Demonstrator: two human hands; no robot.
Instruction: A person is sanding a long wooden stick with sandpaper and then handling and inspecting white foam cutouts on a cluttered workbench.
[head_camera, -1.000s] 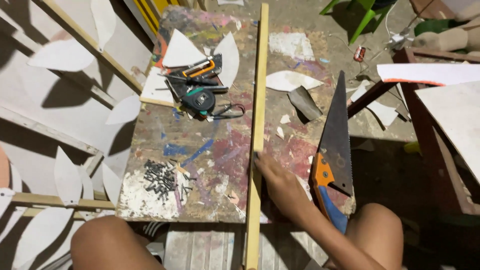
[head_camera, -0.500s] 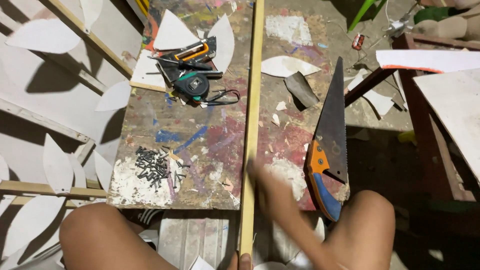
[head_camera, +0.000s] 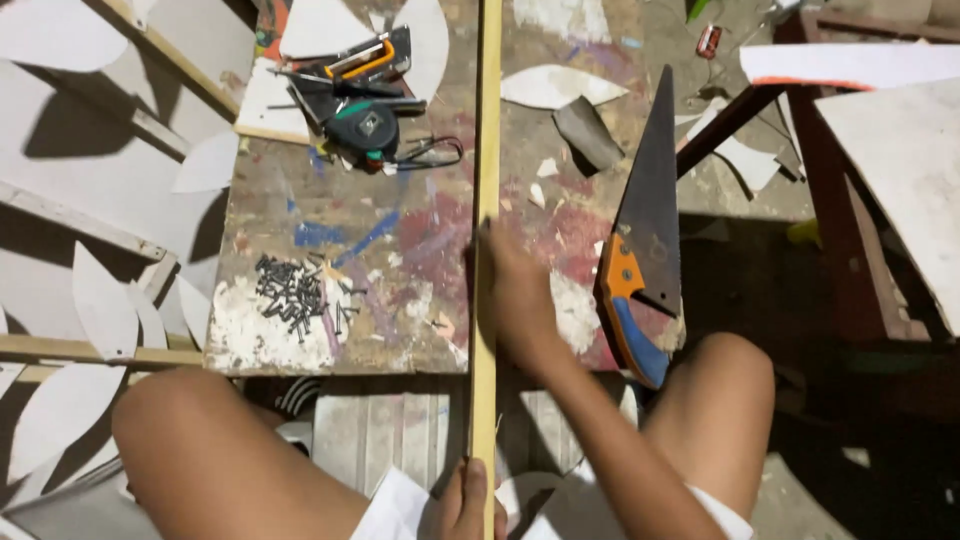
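Wood strip (head_camera: 487, 150), long axis straight away from person, both hands' fingers clamped on it.

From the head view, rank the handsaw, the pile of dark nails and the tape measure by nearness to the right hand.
From the right hand:
1. Handsaw, just to its right.
2. Pile of dark nails, to its left on the board.
3. Tape measure, up and left, at the far end.

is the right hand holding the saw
No, the right hand rests on the wood strip, while the saw lies untouched beside it on the table.
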